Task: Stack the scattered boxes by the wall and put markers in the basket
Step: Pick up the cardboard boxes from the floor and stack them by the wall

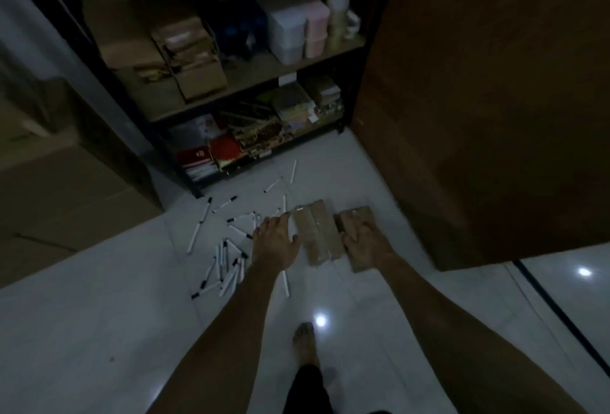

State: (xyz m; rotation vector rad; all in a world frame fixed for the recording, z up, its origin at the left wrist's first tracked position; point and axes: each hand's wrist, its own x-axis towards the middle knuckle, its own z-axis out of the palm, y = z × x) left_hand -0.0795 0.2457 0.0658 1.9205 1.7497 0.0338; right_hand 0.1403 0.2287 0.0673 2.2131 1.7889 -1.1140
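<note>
Two flat brown boxes lie side by side on the white tiled floor. My left hand hovers with spread fingers at the left edge of the left box; contact is unclear. My right hand lies on the right box, fingers curled over its left edge. Several white markers with black caps are scattered on the floor to the left of the boxes, some under my left forearm. No basket is in view.
A dark shelf unit stuffed with cartons, containers and books stands straight ahead. A large brown wooden panel rises on the right. Big cardboard cartons sit at the left. My bare foot stands on the floor below the boxes.
</note>
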